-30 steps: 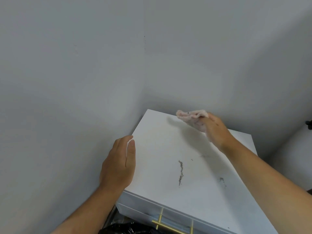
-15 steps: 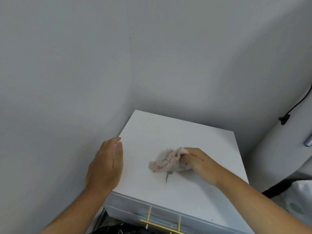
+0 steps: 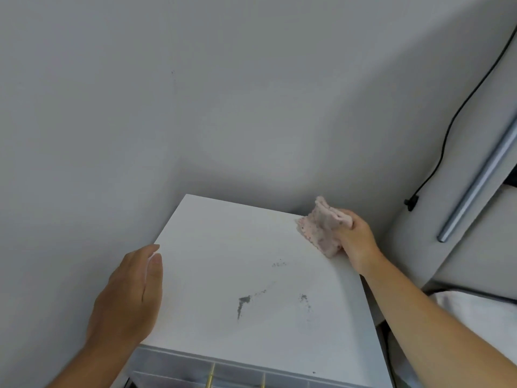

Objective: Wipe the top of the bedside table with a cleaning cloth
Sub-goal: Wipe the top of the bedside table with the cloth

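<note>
The white bedside table (image 3: 223, 261) stands in a wall corner, seen from above. Grey dirt smears (image 3: 243, 302) and specks (image 3: 304, 298) mark the front half of its top. My right hand (image 3: 356, 242) grips a crumpled pink cleaning cloth (image 3: 321, 226) at the table's far right edge, the cloth touching the top. My left hand (image 3: 130, 295) lies flat along the table's left edge, fingers together, holding nothing.
Grey walls close in behind and to the left. A drawer front with gold handles (image 3: 210, 378) shows below the top. To the right are a black cable (image 3: 447, 130), a metal bar (image 3: 481, 177) and white bedding (image 3: 475, 312).
My right hand has swept the cloth from the middle of the top, over the smear, to the far right edge. The smear is uncovered again. My left hand stays put.
</note>
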